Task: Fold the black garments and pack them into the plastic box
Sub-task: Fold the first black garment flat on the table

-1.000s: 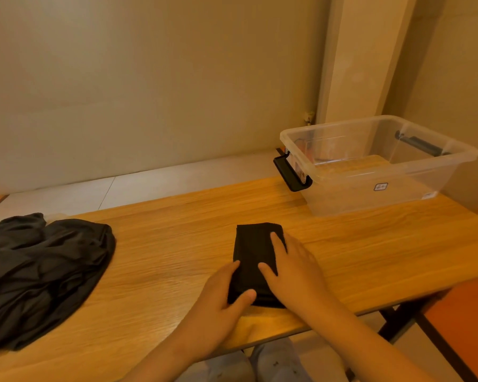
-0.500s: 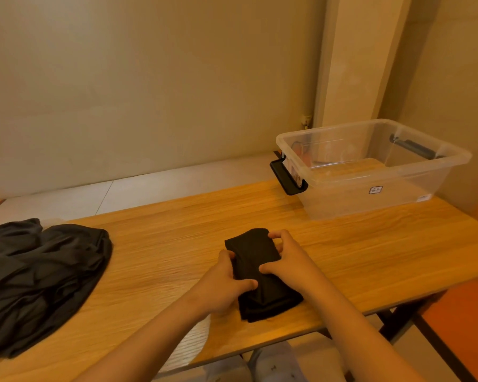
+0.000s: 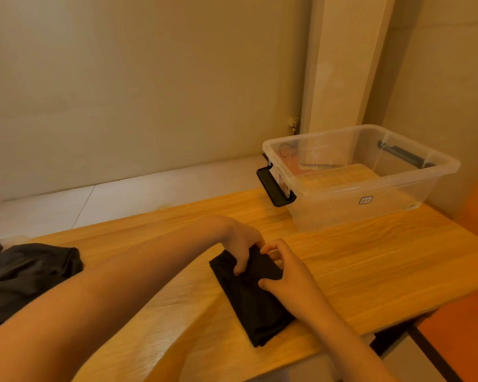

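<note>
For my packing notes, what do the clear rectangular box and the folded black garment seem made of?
Clear rectangular box: glossy transparent plastic; the wooden table shows through it. Folded black garment: soft matte fabric, possibly knit; it creases where folded.

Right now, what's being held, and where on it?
The folded black garment, at its far end: left hand grips the far corner, right hand pinches the right edge beside it.
</note>
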A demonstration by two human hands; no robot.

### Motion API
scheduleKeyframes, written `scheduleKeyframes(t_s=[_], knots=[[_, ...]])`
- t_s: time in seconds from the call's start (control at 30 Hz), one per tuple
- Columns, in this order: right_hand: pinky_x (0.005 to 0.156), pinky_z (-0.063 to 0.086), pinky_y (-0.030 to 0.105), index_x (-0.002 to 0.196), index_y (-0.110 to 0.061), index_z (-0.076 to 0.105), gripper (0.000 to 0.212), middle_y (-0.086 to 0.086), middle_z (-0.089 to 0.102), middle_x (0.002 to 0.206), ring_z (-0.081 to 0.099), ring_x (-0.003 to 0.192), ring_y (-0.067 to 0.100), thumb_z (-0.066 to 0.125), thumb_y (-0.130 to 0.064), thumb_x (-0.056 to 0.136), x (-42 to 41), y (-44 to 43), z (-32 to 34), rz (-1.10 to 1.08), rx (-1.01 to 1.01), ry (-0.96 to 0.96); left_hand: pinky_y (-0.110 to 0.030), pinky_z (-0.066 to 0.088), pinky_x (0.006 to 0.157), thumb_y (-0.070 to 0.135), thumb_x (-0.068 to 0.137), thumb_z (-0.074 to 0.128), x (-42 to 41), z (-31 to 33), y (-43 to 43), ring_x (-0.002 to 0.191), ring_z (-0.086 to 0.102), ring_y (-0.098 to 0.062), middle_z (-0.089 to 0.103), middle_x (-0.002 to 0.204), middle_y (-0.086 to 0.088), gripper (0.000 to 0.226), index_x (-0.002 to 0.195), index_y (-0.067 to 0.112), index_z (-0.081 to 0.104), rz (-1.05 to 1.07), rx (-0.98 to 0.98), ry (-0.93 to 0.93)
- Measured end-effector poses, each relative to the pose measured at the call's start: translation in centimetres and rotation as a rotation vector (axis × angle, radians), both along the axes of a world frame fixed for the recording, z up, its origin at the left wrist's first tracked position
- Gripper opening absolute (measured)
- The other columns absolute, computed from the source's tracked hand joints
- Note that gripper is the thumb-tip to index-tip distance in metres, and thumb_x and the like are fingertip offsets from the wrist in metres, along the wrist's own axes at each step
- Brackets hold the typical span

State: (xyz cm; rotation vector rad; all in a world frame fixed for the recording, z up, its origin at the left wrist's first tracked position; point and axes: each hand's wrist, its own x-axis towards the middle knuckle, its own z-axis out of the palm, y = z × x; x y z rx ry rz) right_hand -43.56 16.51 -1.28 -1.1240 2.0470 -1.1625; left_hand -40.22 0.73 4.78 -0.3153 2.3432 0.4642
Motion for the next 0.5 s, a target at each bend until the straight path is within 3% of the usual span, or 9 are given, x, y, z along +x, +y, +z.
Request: scheduleKeyframes(t_s=[0.13, 0.2, 0.33, 0.43, 0.5], knots=[[0.071, 0.059, 0.032, 0.116, -0.037, 0.039, 0.051, -0.016, 0.053, 0.096, 0.061, 0.083, 0.006, 0.074, -0.019, 0.081, -1.0, 0.0, 0.4, 0.015, 0.102, -0.054, -0.022, 0.043, 0.081, 0.014, 0.077, 0.077, -0.3, -0.1, -3.6, 0.094, 0.057, -0.009, 0.065, 0.095, 0.009, 0.027, 0.103, 0.015, 0.068, 0.12, 0.085, -0.077], [0.071, 0.059, 0.029, 0.119, -0.037, 0.038, 0.056, -0.008, 0.058, 0.099, 0.063, 0.085, 0.009, 0.076, -0.026, 0.08, -1.6, 0.1, 0.7, 0.037, 0.184, -0.075, -0.023, 0.047, 0.086, 0.007, 0.081, 0.073, 0.2, -0.2, -5.0, 0.099, 0.06, -0.01, 0.068, 0.103, 0.004, 0.024, 0.103, 0.013, 0.067, 0.248, 0.234, -0.043], [0.075, 0.057, 0.024, 0.124, -0.035, 0.04, 0.053, -0.005, 0.059, 0.112, 0.062, 0.096, 0.01, 0.073, -0.03, 0.083, -2.9, -0.2, 1.1, 0.052, 0.256, -0.053, -0.039, 0.048, 0.101, 0.005, 0.087, 0.065, 0.8, -1.0, -7.6, 0.115, 0.061, -0.024, 0.065, 0.123, -0.008, 0.033, 0.119, 0.011, 0.06, 0.546, 0.461, 0.067], [0.065, 0.049, 0.016, 0.13, -0.033, 0.038, 0.051, -0.005, 0.055, 0.111, 0.058, 0.098, 0.01, 0.068, -0.031, 0.088, -3.7, -1.3, 0.8, -0.049, 0.248, -0.007, -0.042, 0.047, 0.102, 0.016, 0.086, 0.069, -0.2, -1.4, -9.1, 0.118, 0.056, -0.025, 0.058, 0.13, -0.007, 0.044, 0.127, 0.018, 0.054, 0.655, 0.428, 0.191], [0.072, 0.05, 0.017, 0.135, -0.031, 0.037, 0.052, -0.004, 0.053, 0.124, 0.055, 0.111, 0.013, 0.064, -0.029, 0.09, -3.7, -2.1, 0.5, -0.134, 0.217, 0.057, -0.04, 0.047, 0.1, 0.021, 0.086, 0.069, -1.5, -2.0, -9.8, 0.117, 0.054, -0.025, 0.055, 0.13, -0.008, 0.044, 0.127, 0.02, 0.051, 0.725, 0.374, 0.334]])
